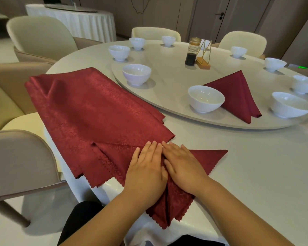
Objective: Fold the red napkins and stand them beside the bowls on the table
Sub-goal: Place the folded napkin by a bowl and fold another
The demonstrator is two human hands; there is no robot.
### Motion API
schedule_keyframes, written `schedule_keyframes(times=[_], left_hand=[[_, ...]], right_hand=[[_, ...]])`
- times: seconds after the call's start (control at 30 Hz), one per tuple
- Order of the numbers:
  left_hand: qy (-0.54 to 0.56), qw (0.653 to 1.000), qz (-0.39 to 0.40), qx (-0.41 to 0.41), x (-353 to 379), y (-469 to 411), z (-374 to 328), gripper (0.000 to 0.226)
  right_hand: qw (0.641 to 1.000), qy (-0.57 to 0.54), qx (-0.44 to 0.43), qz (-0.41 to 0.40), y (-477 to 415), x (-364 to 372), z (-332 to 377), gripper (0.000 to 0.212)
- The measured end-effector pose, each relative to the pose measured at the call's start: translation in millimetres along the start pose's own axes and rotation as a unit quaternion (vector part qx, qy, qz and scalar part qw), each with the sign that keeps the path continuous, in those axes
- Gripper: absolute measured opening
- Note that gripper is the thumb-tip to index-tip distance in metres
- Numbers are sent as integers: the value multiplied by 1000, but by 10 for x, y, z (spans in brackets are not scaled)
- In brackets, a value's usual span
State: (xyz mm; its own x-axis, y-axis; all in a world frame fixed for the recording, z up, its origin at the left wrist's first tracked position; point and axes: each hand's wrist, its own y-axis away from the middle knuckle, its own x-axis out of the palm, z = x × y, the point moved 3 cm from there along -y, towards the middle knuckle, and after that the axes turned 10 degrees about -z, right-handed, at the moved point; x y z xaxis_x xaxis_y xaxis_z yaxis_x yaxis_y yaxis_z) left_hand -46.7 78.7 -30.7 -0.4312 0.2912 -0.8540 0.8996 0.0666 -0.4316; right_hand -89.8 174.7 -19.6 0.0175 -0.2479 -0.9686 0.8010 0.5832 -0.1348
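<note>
Head view. The left hand (146, 168) and the right hand (184, 166) lie flat side by side, fingers straight and gripping nothing. Together they press the red napkin (171, 201) against the surface (247, 174). The napkin lies directly beneath both palms. One pointed corner projects to the right of the right hand, and a folded tail overhangs the surface edge near the wrists. The flat pressure probably sets the centre crease so that the fold keeps its shape. The stack of unfolded napkins (89, 107) lies just beyond and left of the left hand, probably kept there for easy reach. Well beyond the right hand, a folded napkin (238, 93) stands just beside a bowl (205, 98) on the turntable (167, 77).
</note>
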Motion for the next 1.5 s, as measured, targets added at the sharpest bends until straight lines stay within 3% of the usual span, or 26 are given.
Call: schedule_keyframes(times=[0.13, 0.27, 0.4, 0.5, 0.53, 0.6, 0.67, 0.8, 0.83, 0.9, 1.07, 1.2, 1.3, 1.4, 1.5], left_hand=[[-100, 992, 71, -21, -71, -2, 131, 98], [-110, 988, 95, -57, -141, 50, 335, 109], [-113, 987, 38, -105, -247, 156, 638, 129], [-120, 978, 41, -163, -360, 229, 878, 139], [-117, 976, 46, -178, -399, 243, 934, 134], [-114, 972, 22, -203, -500, 229, 1024, 103], [-86, 971, -16, -220, -618, 161, 1094, 72], [87, 974, -136, -156, -834, -93, 1085, 61], [134, 972, -115, -154, -837, -179, 1055, 49], [172, 977, -4, -125, -763, -358, 966, 28], [159, 952, 254, -70, -531, -591, 808, 20], [118, 917, 377, -50, -492, -598, 708, 17], [85, 904, 419, -27, -481, -581, 646, 18], [77, 931, 356, -16, -543, -675, 627, 31], [82, 980, 180, -6, -795, -896, 593, 33]], right_hand=[[1000, 11, 4, 3, -13, 37, -27, 96], [1000, 10, -1, 1, -16, 34, -28, 88], [1000, 18, -7, 10, -12, 40, -25, 92], [1000, 16, -12, 5, -9, 39, -20, 77], [1000, 12, -13, 2, -8, 33, -12, 67], [1000, -7, -8, 4, -6, 2, -10, 49], [1000, -23, -3, -12, -5, -68, -37, 49], [997, -32, 36, -57, -40, -296, -203, 46], [997, -37, 53, -48, -50, -342, -249, 43], [996, -46, 79, -12, -66, -406, -312, 38], [991, -52, 98, 81, -103, -458, -341, 35], [984, -61, 85, 144, -136, -492, -324, 20], [981, -77, 70, 162, -191, -565, -293, 8], [988, -88, 70, 103, -308, -704, -272, 22], [993, -92, 74, -19, -418, -988, -250, 16]])
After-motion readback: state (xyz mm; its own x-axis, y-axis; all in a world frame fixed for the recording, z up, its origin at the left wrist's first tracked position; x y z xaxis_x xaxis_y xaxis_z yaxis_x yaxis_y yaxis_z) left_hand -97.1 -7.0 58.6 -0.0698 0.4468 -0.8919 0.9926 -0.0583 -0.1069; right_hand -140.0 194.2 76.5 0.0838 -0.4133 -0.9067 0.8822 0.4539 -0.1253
